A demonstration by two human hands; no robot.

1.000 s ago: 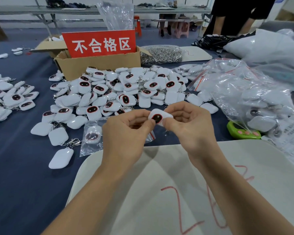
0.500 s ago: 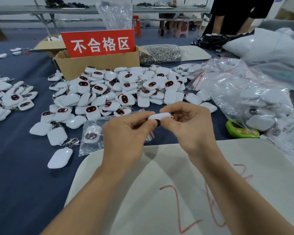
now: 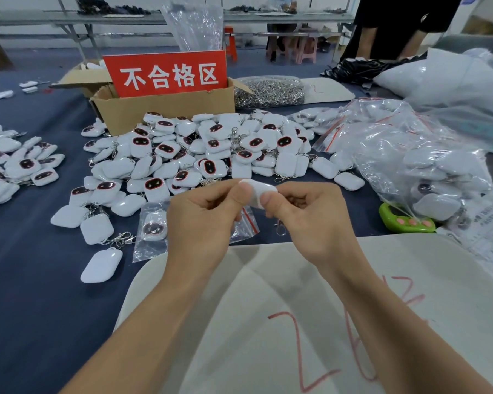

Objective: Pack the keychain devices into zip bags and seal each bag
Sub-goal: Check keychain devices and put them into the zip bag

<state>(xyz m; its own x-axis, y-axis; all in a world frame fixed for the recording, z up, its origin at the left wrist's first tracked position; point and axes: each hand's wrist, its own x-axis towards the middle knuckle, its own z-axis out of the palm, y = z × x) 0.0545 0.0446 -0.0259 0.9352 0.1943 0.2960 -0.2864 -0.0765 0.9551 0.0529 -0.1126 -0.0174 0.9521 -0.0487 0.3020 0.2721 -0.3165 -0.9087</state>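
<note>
Right up close at 6 o'clock sits a pale board (image 3: 268,308) with red scrawl on it, looks like "26" plus more I can't read. Just past it both hands meet over the blue table (image 3: 40,280). The left hand (image 3: 205,220) and right hand (image 3: 310,220) each pinch the same white device (image 3: 258,191) between thumb and curled fingers, so it's off the table with its plain back to the camera.

At 9 o'clock from the left hand a zip bag (image 3: 151,226) lies flat with one device inside, face up. A second bag (image 3: 246,223) with a red strip peeks out between the hands; can't tell what's in it. At 3 o'clock there's a green gadget (image 3: 404,223) with pink buttons, and at 2 o'clock a heap of clear bags (image 3: 410,155) with red strips, stuffed with white devices.

Dead ahead at 12 is the big loose pile (image 3: 199,149): white, dark oval faces rimmed red, lots of metal clasps. A smaller pile (image 3: 15,163) sits at 10.

Behind the big pile is an open cardboard box (image 3: 165,109), and a red sign (image 3: 168,73) reading 不合格区 stands in it. Can't really see what else is inside. At the box's 3 o'clock lies a clear sack (image 3: 271,92) full of metal clasps.
</note>
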